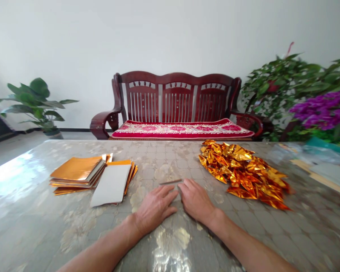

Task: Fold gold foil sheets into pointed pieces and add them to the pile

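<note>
Just beyond my fingertips lies a thin brownish strip point(170, 181), perhaps the edge of a foil sheet; most of it is hidden by my hands. My left hand point(157, 203) rests palm down behind its left part, fingers stretched and thumb apart. At the strip's right end, the fingers of my right hand point(196, 200) are curled together and appear to grip it. To the left are a stack of orange-gold foil sheets point(76, 169) and a fanned pile with a pale grey sheet point(112, 184) on top. A heap of folded shiny gold foil pieces point(243, 168) lies to the right.
A clear patterned cover lies over the table point(82, 234). Clear plastic bags and flat pale pieces point(328, 172) sit at its right edge. Past the far edge stands a dark red wooden bench point(177, 104), with a potted plant point(36, 102) left and purple flowers point(325, 109) right.
</note>
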`<state>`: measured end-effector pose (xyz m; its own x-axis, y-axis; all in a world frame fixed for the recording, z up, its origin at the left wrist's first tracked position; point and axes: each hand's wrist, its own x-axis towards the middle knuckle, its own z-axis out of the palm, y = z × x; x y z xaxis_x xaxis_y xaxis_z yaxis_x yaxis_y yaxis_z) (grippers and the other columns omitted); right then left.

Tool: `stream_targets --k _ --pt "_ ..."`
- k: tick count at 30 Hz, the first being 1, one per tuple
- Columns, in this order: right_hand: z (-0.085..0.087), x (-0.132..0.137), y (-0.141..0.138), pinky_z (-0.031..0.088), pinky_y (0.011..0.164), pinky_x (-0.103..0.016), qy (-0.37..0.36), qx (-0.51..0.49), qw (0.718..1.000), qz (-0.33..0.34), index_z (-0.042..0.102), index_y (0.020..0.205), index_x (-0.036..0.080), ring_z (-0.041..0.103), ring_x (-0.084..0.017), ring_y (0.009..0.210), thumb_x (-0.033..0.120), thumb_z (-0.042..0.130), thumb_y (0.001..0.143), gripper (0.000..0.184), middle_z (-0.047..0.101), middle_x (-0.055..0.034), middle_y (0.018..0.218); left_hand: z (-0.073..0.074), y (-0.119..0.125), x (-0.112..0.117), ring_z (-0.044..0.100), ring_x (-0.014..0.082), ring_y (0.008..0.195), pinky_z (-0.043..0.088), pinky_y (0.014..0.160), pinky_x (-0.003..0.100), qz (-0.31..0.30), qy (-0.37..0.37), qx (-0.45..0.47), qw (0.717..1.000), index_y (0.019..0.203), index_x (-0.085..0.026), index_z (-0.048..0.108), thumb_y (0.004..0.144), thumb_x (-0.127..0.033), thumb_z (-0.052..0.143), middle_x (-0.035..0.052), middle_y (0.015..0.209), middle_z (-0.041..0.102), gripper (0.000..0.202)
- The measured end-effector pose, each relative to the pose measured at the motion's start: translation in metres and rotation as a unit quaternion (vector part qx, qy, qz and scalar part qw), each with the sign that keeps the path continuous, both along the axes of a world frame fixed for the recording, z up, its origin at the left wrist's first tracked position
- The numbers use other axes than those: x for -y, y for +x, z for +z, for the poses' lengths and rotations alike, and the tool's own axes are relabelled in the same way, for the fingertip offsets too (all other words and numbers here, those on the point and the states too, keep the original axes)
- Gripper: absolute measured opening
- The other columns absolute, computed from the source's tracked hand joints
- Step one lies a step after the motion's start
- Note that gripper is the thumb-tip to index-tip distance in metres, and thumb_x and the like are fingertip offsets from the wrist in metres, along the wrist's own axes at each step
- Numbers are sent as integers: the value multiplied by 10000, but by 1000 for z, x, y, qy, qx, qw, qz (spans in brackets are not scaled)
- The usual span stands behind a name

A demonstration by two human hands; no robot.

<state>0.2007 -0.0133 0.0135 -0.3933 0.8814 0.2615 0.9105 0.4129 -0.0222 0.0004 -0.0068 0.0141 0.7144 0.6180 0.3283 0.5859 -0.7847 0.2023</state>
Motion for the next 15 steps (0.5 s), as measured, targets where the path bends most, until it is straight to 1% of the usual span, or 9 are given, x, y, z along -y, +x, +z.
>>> stream_targets --k 2,4,6,8,12,13,15 --pt "2 1 0 418 812 -321 7 -5 1000 3 611 896 180 521 -214 909 139 505 911 114 585 -83 933 -1 2 -1 565 264 1183 484 1000 410 47 -3 -29 998 1226 -220 585 872 -394 663 82 1315 596 402" --pt "6 4 2 419 827 -337 6 -11 1000 9 617 903 183 519 -227 942 229 573 902 62 586 -83 961 -1 2 -4 581 268 1154 494 978 415 72 -9 -53 996 1169 -220 610 877 -367 659 80 1260 626 331" --pt "11 6 6 421 836 -348 -5 -17 1000 18 626 921 192 518 -237 970 319 649 867 140 587 -75 985 2 0 -6 597 256 1133 498 963 396 79 -15 -69 994 1133 -220 619 902 -324 627 75 1227 644 254" --pt "16 7 12 421 833 -345 -19 -18 999 33 635 943 208 523 -234 977 361 682 848 186 590 -59 987 5 -3 -7 607 248 1128 498 957 381 75 -22 -80 994 1125 -222 615 911 -310 612 73 1226 649 232" --pt "19 5 21 416 808 -322 -32 9 997 68 643 967 227 541 -217 974 305 656 878 119 606 -43 1000 11 -5 -6 624 255 1116 497 953 378 65 -47 -90 993 1098 -225 612 882 -374 645 74 1216 660 264" --pt "17 3 21 414 799 -318 -28 17 997 69 643 960 224 544 -214 966 283 636 893 89 610 -45 993 13 -4 -5 627 257 1113 495 954 379 64 -51 -88 993 1088 -224 613 876 -374 650 75 1207 665 263" --pt "14 0 19 410 780 -315 -12 30 998 62 644 929 216 549 -212 941 245 581 925 70 616 -48 961 14 -3 -5 634 253 1101 489 955 372 69 -53 -83 993 1070 -225 613 868 -313 646 69 1181 676 222"
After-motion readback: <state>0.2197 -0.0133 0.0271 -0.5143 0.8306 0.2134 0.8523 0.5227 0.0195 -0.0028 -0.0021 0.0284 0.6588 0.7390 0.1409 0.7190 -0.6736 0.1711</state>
